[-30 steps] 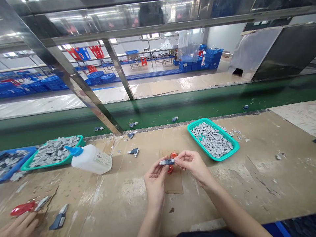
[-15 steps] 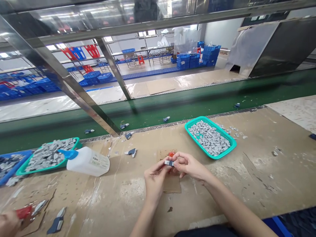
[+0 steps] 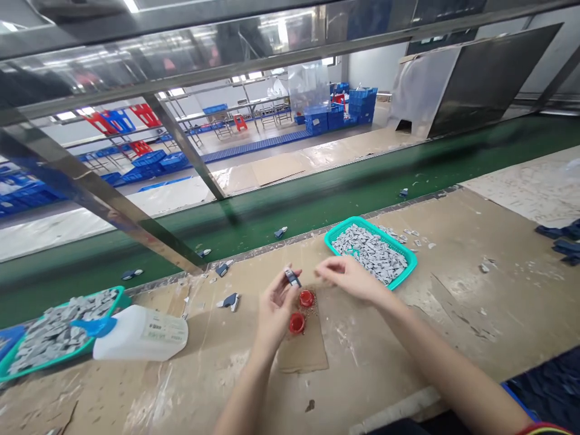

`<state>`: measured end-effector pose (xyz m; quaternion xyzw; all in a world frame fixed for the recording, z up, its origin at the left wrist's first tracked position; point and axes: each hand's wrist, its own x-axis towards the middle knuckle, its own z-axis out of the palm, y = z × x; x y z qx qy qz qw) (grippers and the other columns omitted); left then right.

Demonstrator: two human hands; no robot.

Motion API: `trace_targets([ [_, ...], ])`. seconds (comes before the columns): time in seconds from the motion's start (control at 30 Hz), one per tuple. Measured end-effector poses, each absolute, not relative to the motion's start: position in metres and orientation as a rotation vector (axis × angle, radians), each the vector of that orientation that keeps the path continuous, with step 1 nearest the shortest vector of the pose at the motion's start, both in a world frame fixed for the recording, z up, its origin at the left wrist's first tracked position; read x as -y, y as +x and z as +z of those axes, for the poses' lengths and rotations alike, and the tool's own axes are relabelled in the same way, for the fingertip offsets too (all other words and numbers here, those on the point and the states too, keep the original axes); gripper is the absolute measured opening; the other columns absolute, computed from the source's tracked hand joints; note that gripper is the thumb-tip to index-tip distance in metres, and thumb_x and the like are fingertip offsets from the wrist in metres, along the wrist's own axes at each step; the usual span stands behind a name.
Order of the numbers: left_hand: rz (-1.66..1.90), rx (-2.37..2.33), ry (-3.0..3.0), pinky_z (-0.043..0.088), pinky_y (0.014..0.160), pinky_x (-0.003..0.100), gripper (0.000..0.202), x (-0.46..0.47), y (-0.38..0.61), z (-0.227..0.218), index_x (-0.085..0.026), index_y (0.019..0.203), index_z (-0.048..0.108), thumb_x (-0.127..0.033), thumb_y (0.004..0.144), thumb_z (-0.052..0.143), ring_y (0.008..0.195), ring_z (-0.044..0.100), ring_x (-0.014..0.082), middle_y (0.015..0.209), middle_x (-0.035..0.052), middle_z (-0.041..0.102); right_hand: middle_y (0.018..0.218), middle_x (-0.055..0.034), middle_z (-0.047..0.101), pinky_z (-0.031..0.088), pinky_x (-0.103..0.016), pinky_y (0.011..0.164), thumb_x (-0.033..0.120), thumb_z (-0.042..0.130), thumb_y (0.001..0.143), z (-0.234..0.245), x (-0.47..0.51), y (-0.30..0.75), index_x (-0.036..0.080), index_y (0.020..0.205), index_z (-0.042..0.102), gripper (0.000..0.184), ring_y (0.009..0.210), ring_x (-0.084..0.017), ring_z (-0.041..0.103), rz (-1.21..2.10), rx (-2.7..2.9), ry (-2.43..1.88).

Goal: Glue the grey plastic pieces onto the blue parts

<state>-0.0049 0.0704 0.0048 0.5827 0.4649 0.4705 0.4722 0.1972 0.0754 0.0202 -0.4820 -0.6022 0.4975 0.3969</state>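
holding up a small blue-grey moulded part [image 3: 292, 278] in the left hand [image 3: 275, 309], pinched firmly between thumb and fingertips; its long axis tilts from 11 o'clock down to 5 o'clock; the right hand [image 3: 348, 277] is empty and released, fingers loosely curled, sitting at 3 o'clock from that part and just apart from it, so the left hand is the nearer one; below the part, at 5 o'clock, two red caps share a brown cardboard pad [image 3: 302, 353]: the upper red cap [image 3: 306, 298] and the lower red cap [image 3: 296, 322]; counting around them, one teal tray [image 3: 410, 266] lies at 2 o'clock, heaped with small grey pieces [image 3: 369, 254]; a second teal tray [image 3: 67, 355] lies far off at 8 o'clock, just behind one white squeeze bottle [image 3: 140, 333] with a blue nozzle; two loose blue-grey parts [image 3: 229, 301] rest at 9 o'clock on the worn tabletop [image 3: 498, 314]; four more blue-grey parts [image 3: 281, 232] ride the green conveyor belt [image 3: 362, 164] beyond the tabletop edge, at 12 o'clock and around it; no other person's hands are in view.
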Motion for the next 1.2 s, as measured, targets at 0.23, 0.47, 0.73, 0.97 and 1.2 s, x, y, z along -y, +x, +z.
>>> trace_targets([
  [0.23,1.104,-1.569,1.738,0.044,0.092,0.04,0.034,-0.187,-0.061,-0.017,-0.012,0.116,0.056,-0.02,0.084,0.048,0.099,0.061,0.0204,0.104,0.0109,0.065,0.091,-0.0042,0.071,0.041,-0.029,0.083,0.006,0.063,0.069,-0.002,-0.148,0.266,0.022,0.088,0.072,0.027,0.097,-0.024,0.058,0.44,2.063,-1.806],
  [0.47,0.901,-1.896,1.957,0.044,0.089,0.047,0.037,-0.276,-0.081,-0.022,-0.015,0.118,0.053,-0.033,0.086,0.055,0.104,0.055,0.0229,0.116,0.0105,0.056,0.078,-0.0066,0.07,0.041,-0.031,0.08,0.013,0.064,0.071,-0.018,-0.157,0.253,0.018,0.07,0.071,0.01,0.088,-0.025,0.06,0.401,2.024,-1.783],
  [0.73,0.822,-1.87,2.148,0.04,0.094,0.05,0.038,-0.284,-0.069,-0.032,-0.016,0.119,0.053,-0.033,0.085,0.055,0.113,0.049,0.0255,0.124,0.0106,0.051,0.091,-0.005,0.072,0.049,-0.027,0.072,0.034,0.058,0.081,0.002,-0.117,0.246,0.021,0.094,0.071,0.023,0.081,-0.02,0.066,0.598,1.526,-1.686],
  [0.97,0.908,-1.732,2.015,0.045,0.09,0.046,0.028,-0.253,-0.065,-0.018,-0.014,0.108,0.058,-0.03,0.085,0.056,0.104,0.055,0.0222,0.114,0.0095,0.058,0.076,-0.0078,0.07,0.047,-0.024,0.052,0.043,0.066,0.071,-0.009,-0.072,0.182,0.015,0.078,0.068,0.029,0.071,-0.02,0.065,1.221,1.262,-1.341],
  [1.2,1.174,-1.435,1.776,0.053,0.082,0.033,0.031,-0.127,-0.063,0.022,-0.019,0.105,0.058,-0.031,0.077,0.063,0.098,0.063,0.0199,0.104,0.0072,0.067,0.066,-0.0088,0.07,0.044,-0.024,0.054,0.044,0.073,0.064,-0.038,-0.059,0.155,0.012,0.072,0.066,0.033,0.061,-0.018,0.064,1.336,1.22,-1.349],
])
